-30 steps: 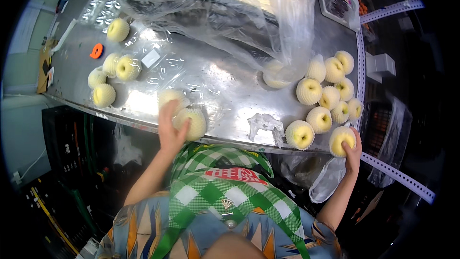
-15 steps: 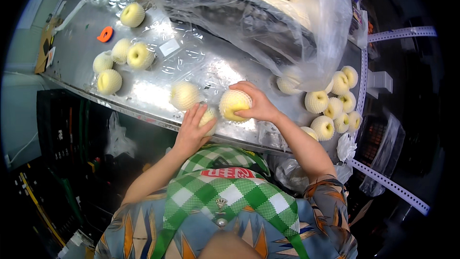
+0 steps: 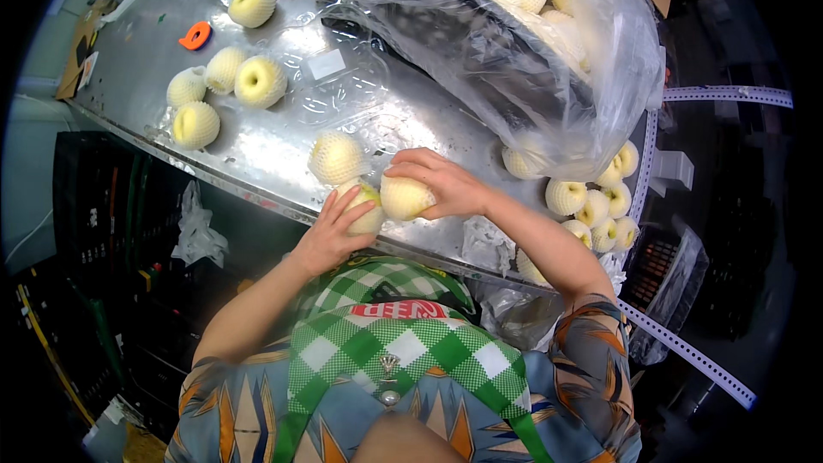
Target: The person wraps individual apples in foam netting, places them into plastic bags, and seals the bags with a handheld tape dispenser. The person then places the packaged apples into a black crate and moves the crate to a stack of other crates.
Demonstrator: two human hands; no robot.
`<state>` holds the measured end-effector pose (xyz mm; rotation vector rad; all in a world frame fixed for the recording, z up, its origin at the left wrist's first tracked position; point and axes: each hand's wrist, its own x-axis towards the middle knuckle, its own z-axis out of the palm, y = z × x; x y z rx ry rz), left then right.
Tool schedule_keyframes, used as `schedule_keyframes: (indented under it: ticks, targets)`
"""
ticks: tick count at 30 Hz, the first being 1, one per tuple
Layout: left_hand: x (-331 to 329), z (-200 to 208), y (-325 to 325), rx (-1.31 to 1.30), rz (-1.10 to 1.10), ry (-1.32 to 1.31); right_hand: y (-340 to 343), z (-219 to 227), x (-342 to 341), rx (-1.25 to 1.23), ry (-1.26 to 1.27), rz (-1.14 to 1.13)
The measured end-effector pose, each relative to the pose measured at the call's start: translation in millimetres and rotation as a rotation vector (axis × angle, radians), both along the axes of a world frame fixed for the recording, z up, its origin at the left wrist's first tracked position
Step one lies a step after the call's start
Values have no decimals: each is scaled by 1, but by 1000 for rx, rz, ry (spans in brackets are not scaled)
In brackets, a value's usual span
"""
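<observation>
My right hand (image 3: 439, 184) grips a pale yellow apple (image 3: 403, 198) in a white foam net, near the front edge of the metal table. Right beside it, my left hand (image 3: 333, 227) is curled over another netted apple (image 3: 369, 213), whose yellow-green skin shows at the top. The two held apples almost touch; whether they do I cannot tell. Just behind my left hand rests a third netted apple (image 3: 336, 158).
A clear plastic liner (image 3: 480, 60) full of netted apples spreads over the back right. Loose apples (image 3: 260, 82) lie at the left, others (image 3: 567, 197) at the right edge. An orange tape dispenser (image 3: 196, 35) and clear plastic trays (image 3: 334, 103) lie further back.
My right hand has brought its apple left, closer to the one under my left hand, and that apple has turned. My left hand's apple shows more. The whole view has shifted slightly.
</observation>
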<state>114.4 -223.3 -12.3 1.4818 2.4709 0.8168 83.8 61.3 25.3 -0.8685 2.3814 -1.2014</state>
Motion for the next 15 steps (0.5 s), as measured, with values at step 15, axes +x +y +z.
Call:
schedule_keyframes:
  ticks: [15]
  targets:
    - [8, 14, -16, 88, 263, -210, -6, 19, -3, 501, 175, 175]
